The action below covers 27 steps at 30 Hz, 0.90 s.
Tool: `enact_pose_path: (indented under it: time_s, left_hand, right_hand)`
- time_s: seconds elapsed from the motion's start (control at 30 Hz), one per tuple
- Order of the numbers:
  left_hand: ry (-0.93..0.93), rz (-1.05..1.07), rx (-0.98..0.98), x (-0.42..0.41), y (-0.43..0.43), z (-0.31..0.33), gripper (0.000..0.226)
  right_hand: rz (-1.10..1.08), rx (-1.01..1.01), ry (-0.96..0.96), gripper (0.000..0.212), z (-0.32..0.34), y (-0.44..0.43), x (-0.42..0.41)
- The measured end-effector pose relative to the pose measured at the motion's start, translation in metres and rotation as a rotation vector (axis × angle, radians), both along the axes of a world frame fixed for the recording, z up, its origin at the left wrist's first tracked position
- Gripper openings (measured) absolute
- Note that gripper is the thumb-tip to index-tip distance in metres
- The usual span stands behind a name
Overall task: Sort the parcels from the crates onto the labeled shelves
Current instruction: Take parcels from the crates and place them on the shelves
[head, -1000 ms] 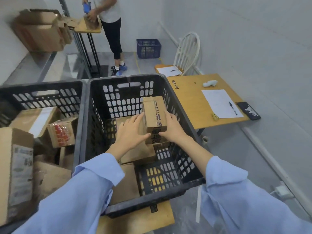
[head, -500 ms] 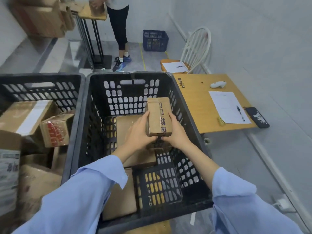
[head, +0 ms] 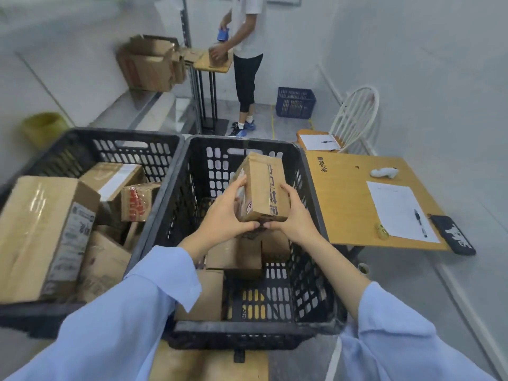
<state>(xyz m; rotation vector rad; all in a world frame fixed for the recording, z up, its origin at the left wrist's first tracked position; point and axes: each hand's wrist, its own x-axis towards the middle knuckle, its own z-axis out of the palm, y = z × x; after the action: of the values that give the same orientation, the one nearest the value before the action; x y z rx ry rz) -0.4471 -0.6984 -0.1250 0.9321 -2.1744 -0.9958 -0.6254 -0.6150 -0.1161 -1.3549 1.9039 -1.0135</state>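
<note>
- The parcel is one small brown cardboard box. A tape strip with dark printed characters runs along its top, and a white label sits on its left side.
- Its long axis runs away from the person, with the far end tilted upward.
- It is held above the middle of the right crate, over a few loose boxes on the crate floor.
- The left hand and right hand each curl round one side of its near end.
- There are two black crates. The left crate stands against the right crate's left wall.
</note>
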Motion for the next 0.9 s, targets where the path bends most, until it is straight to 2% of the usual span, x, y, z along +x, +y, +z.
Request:
enact_pose_path:
  time_s: [0.13,0.33,0.4,0.63,0.77,0.9]
  left_hand:
    - [0.078,0.085,0.005,0.017,0.024,0.030,0.098]
    - [0.074,0.154,-0.135,0.040,0.073,0.059,0.091]
    - [0.070,0.177,-0.166,0.046,0.090,0.064,0.093]
    - [-0.008,0.287,-0.229,0.073,0.136,0.089,0.096]
    - [-0.033,0.304,-0.265,0.092,0.158,0.103,0.094]
    - [-0.006,0.428,-0.362,0.111,0.177,0.119,0.084]
  right_hand:
    - [0.114,-0.085,-0.031,0.108,0.019,0.011,0.006]
    - [0.262,-0.196,-0.103,0.113,0.041,0.033,0.017]
    - [0.299,-0.234,-0.111,0.108,0.045,0.041,0.018]
    - [0.414,-0.345,-0.147,0.070,0.068,0.071,0.024]
    - [0.500,-0.381,-0.135,0.064,0.087,0.086,0.031]
    - [0.632,-0.363,-0.137,0.061,0.103,0.095,0.041]
